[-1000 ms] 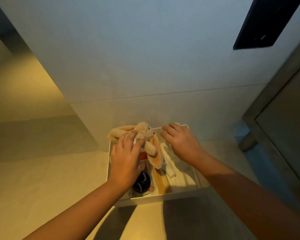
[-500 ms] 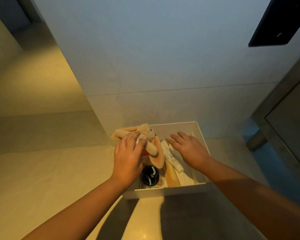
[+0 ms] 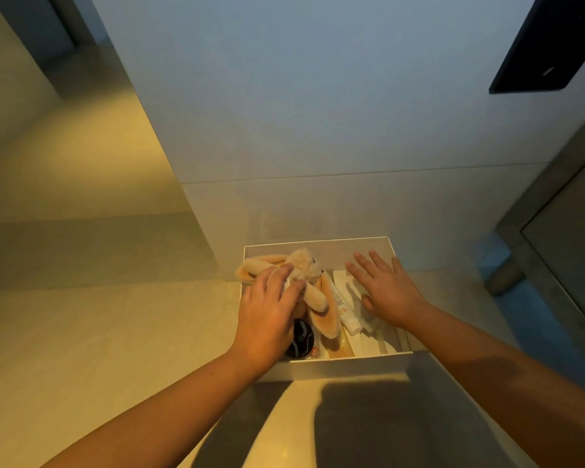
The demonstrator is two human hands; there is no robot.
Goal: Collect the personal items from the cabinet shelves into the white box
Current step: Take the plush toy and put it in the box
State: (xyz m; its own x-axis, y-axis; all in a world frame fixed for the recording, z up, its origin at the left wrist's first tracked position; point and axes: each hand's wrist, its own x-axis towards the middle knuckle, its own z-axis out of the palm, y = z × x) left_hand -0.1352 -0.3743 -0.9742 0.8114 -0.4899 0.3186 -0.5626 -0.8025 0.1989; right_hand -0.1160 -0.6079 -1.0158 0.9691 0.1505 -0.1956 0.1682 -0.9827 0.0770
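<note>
Pale floor meets a white wall. The white box lies at five o'clock. Your left hand holds a plush rabbit in curled fingers over its nine o'clock side. Your right hand spreads flat at three. You seem to be placing the rabbit; next, let go.

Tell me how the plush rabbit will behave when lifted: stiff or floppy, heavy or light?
Probably floppy: the plush rabbit lets a long ear droop over other items in the white box. Likely light, as the left hand grips it with fingers only. Its fuzzy fabric should hardly slip.
</note>
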